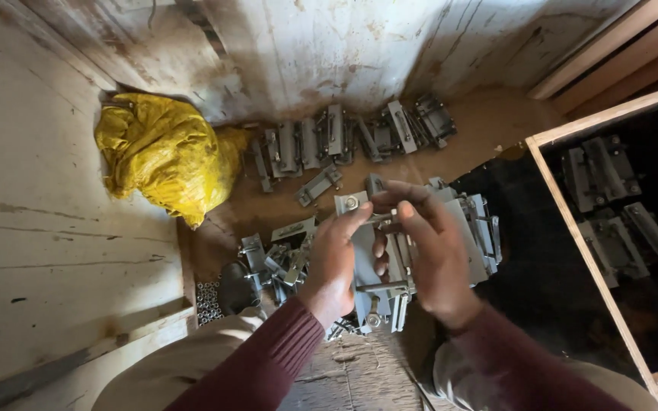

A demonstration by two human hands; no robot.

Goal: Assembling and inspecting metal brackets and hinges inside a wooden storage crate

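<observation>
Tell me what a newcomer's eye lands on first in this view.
The crumpled yellow bag against the pale wall at upper left stands out most. At centre, the left hand and right hand hold a grey metal bracket together. More grey brackets lie in a row on the brown floor behind.

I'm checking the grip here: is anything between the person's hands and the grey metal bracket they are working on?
No. Left hand and right hand both already touch the grey metal bracket, with nothing visible in between.
</observation>
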